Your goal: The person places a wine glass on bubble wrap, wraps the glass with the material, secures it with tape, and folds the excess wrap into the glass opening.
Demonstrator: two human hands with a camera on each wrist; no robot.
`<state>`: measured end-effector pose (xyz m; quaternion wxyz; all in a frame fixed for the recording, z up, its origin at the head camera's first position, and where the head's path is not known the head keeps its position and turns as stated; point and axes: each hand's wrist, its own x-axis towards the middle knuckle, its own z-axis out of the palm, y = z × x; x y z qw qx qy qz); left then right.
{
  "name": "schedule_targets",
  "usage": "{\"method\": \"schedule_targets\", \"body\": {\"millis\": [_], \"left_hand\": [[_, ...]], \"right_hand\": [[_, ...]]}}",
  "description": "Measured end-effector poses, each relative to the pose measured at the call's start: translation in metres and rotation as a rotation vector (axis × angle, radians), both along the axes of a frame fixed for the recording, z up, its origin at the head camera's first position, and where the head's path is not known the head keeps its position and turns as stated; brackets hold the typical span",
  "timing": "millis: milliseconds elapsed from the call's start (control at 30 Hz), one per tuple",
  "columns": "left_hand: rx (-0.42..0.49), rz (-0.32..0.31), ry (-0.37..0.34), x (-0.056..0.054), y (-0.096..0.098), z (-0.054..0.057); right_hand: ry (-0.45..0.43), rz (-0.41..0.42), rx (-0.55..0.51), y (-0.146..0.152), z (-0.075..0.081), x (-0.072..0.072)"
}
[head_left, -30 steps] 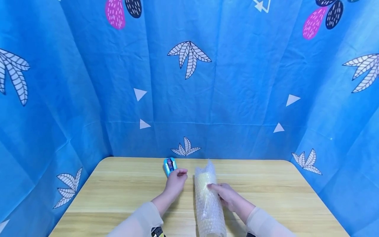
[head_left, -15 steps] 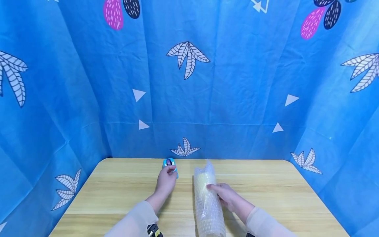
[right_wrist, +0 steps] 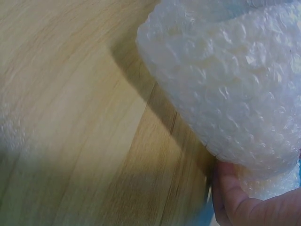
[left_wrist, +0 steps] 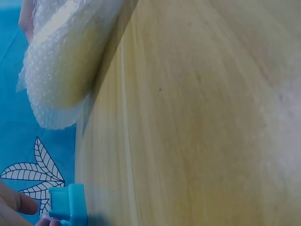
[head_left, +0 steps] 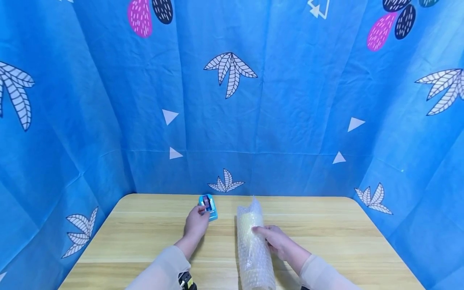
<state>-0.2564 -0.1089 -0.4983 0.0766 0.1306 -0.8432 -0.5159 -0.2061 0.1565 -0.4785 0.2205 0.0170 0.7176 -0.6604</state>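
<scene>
our bubble-wrap roll (head_left: 254,253) ran near-to-far, tip by far table (head_left: 344,241) edge | plenty of room right | right hand (head_left: 279,240) gripped it | left hand (head_left: 196,224) at tape dispenser (head_left: 212,214), couldn't tell if we gripped anything lol

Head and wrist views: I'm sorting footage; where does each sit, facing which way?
Head: on the head, facing forward and down at table, curtain; left hand, right hand, sleeves show.
Left wrist: on that wrist, facing wrap, dispenser; left fingers lower left, part of right hand top left.
Right wrist: on that wrist, facing wrap close up; right hand bottom right.
Both wrist views share wrap and table.
</scene>
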Motion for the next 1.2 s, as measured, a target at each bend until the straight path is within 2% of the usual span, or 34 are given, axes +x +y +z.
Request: {"method": "schedule_targets", "body": {"millis": [233, 333, 533, 700, 900, 1067, 1200], "left_hand": [[-0.028, -0.018, -0.072, -0.005, -0.003, 0.0], [-0.056, -0.031, -0.108, -0.01, -0.006, 0.004], [-0.164, -0.028, -0.246, -0.022, -0.005, 0.018], [-0.203, -0.006, -0.324, -0.025, -0.001, 0.027], [-0.213, 0.021, -0.345, -0.026, 0.005, 0.031], [-0.172, 0.028, -0.331, -0.027, 0.006, 0.032], [-0.103, 0.048, -0.305, -0.028, 0.005, 0.031]], "right_hand": [[-0.003, 0.001, 0.012, 0.0, 0.0, 0.0], [0.0, 0.009, 0.025, 0.0, 0.001, 0.001], [0.001, 0.014, 0.028, 0.0, 0.002, 0.001], [-0.003, 0.011, 0.035, -0.001, 0.003, 0.0], [-0.001, 0.007, 0.026, 0.0, 0.002, 0.0], [-0.001, -0.003, 0.027, 0.0, 0.001, 0.001], [-0.005, -0.001, 0.026, 0.0, 0.001, 0.001]]}}
